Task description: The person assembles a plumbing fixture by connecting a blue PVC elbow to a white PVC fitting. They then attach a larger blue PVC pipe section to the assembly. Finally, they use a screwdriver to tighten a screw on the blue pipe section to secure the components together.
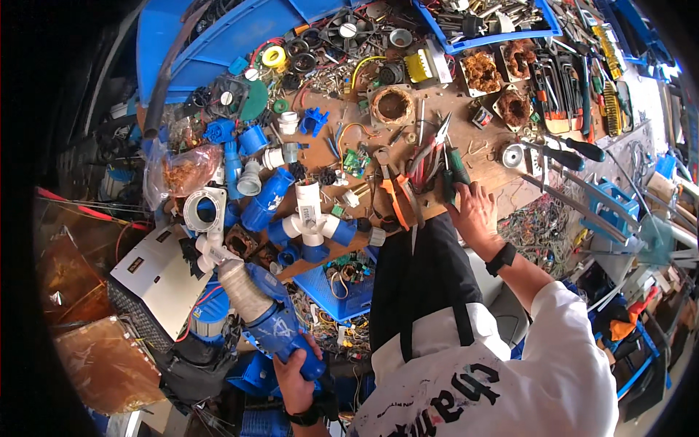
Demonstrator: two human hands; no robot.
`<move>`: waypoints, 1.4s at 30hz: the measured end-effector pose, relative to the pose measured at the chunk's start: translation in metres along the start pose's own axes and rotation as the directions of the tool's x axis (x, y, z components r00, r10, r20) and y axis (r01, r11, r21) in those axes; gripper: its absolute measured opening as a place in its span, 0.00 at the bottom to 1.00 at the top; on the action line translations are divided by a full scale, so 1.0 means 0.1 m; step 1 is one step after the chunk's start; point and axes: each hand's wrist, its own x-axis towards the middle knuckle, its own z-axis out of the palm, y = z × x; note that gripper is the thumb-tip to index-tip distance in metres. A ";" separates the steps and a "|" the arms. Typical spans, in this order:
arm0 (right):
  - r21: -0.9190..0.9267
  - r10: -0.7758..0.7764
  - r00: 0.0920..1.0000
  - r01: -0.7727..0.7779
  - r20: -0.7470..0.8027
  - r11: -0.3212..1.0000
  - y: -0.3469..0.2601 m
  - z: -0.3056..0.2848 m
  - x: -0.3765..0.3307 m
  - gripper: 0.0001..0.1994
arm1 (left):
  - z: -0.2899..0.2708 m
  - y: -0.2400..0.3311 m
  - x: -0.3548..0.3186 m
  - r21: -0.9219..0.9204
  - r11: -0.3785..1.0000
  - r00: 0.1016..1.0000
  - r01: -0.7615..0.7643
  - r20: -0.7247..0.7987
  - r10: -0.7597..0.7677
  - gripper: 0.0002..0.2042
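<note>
My left hand (295, 375) grips the blue body of a pump-like device (266, 313) with a ribbed grey hose end, held low at the left below the bench. My right hand (477, 211) reaches onto the wooden workbench (480, 164) and closes on green-handled pliers (455, 171), which lie among other hand tools. Orange-handled pliers (393, 197) lie just left of that hand. A black band sits on each wrist.
Blue and white pipe fittings (309, 218) crowd the bench's left part. Copper wire coils (393, 105), screwdrivers (564, 153), a blue tray of parts (502, 18), a white metal box (156, 273) and a blue basket (342, 288) surround the work area. Tangled wires (546, 226) hang at the right.
</note>
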 end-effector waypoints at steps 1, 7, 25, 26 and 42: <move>0.037 0.011 0.999 -0.012 0.035 0.999 0.00 0.03 0.02 0.27 | -0.01 -0.01 0.02 0.000 1.000 1.000 0.003 -0.007 -0.003 0.22; 0.144 0.050 0.996 -0.060 0.075 0.988 -0.17 0.08 0.01 0.29 | -0.02 -0.02 0.09 -0.048 0.999 1.000 0.008 -0.019 -0.009 0.24; 0.831 0.231 0.891 -0.449 0.390 0.329 -0.37 -0.35 0.10 0.19 | 0.00 0.12 0.04 -0.004 1.000 1.000 -0.025 -0.009 0.024 0.21; 0.824 0.248 0.892 -0.446 0.378 0.349 -0.33 -0.43 -0.01 0.17 | 0.01 0.14 0.03 -0.008 0.999 0.999 -0.038 -0.002 0.038 0.21; 0.770 -0.449 0.893 0.300 -0.020 0.563 -0.48 -3.17 -1.57 0.18 | 1.04 0.82 -0.85 -0.131 0.972 0.862 -0.197 0.449 0.235 0.13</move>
